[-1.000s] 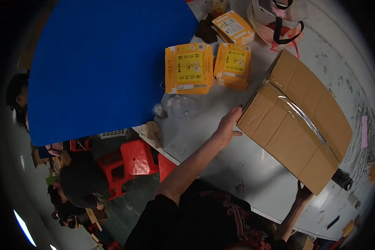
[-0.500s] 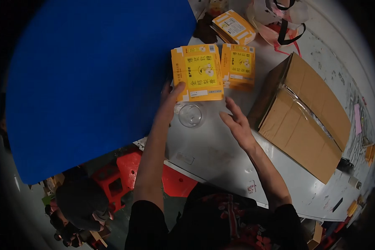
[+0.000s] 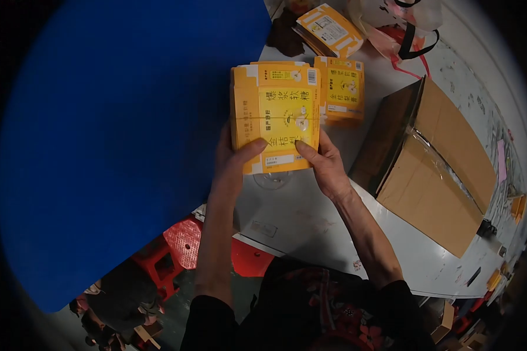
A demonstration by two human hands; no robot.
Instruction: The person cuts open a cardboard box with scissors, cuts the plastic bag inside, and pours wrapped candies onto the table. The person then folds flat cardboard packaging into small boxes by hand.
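Observation:
Both of my hands hold a bundle of flat yellow-orange cartons (image 3: 281, 105) printed with Chinese characters, with a thin band running across it. My left hand (image 3: 233, 161) grips the lower left edge, thumb on top of the printed face. At the lower right, my right hand (image 3: 328, 167) grips it too, its thumb pressed on the print and the fingers mostly hidden underneath. Just below the bundle, a round clear plastic container (image 3: 272, 180) is partly covered. A second yellow carton stack (image 3: 344, 88) lies on the table to the right, touching or very near the held one.
Another carton stack (image 3: 329, 29) lies farther back beside a dark cloth-like item (image 3: 287, 35). On the right stands a large cardboard box (image 3: 439, 175), with a plastic bag (image 3: 401, 32) behind it. A blue panel (image 3: 111, 134) fills the left. Red stools (image 3: 184, 243) and a person (image 3: 123, 298) are below left.
My right hand has come in and taken hold of the bundle's right side. The bundle has moved nearer to me and now covers part of the clear container.

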